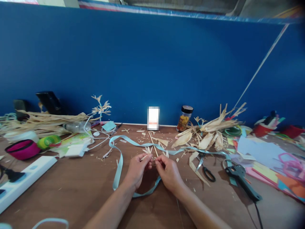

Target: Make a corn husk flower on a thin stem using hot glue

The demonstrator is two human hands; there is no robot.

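Note:
My left hand (139, 168) is closed in a pinch on a pale dried corn husk flower (148, 150), whose pointed petals stick up past the fingertips. Just beside it my right hand (168, 170) is also pinched; a small husk tip (167, 154) shows above its knuckles, but what lies between the fingers is hidden. A thin pale stick (153, 143) runs from the back of the table down to the right fingertips; whether they grip it I cannot tell. Around both hands loops a light blue ribbon (118, 171), passing partly beneath the wrists.
Scissors (209, 174) and a glue gun (243, 183) lie at right, near dried husks (214, 130) and coloured paper (257, 149). A lidded jar (184, 119) and a lit phone (153, 118) stand at the back. A power strip (26, 181) lies at left.

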